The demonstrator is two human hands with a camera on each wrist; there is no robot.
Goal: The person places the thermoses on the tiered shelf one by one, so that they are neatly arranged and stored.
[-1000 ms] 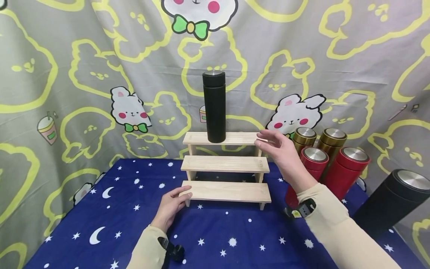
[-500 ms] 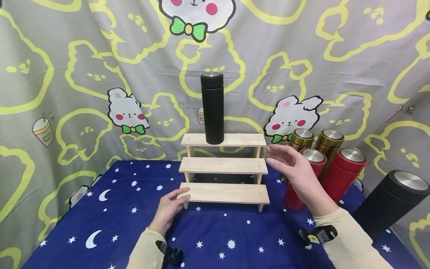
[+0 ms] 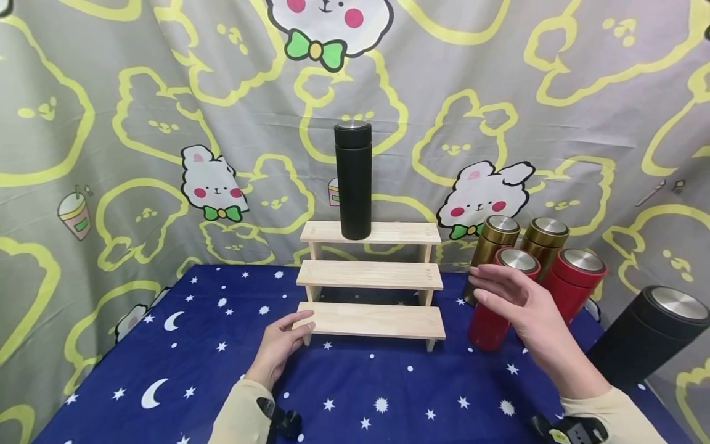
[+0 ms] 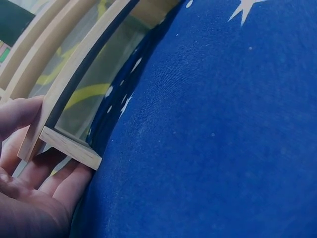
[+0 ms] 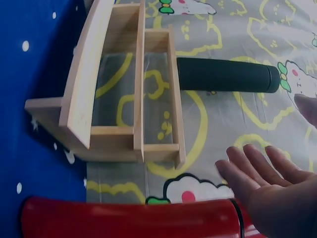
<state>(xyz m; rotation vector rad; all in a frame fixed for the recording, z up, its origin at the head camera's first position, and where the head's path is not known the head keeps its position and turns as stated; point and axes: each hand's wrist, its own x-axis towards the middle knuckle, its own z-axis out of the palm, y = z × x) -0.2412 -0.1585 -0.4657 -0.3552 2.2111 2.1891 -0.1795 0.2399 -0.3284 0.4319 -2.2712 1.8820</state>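
A three-step wooden display stand (image 3: 368,319) is on the blue cloth. On its top step, left of the middle, a black thermos bottle (image 3: 354,185) stands upright. My left hand (image 3: 279,350) grips the left end of the lowest step; in the left wrist view the thumb lies on the board and the fingers (image 4: 72,186) are by the side support. Right of the stand, my right hand (image 3: 532,314) is held in the air with bent, spread fingers and nothing between them. It partly hides the front red thermos bottle (image 3: 485,331), which lies along the bottom of the right wrist view.
Behind the front red bottle are two gold thermos bottles (image 3: 480,262) and another red thermos bottle (image 3: 574,285). A larger-looking black thermos bottle (image 3: 632,339) stands at the far right. A patterned curtain (image 3: 255,111) hangs right behind the stand.
My right hand has drawn back from the stand's top step, moving right and down to the front red bottle. The left hand stays at the lowest step.
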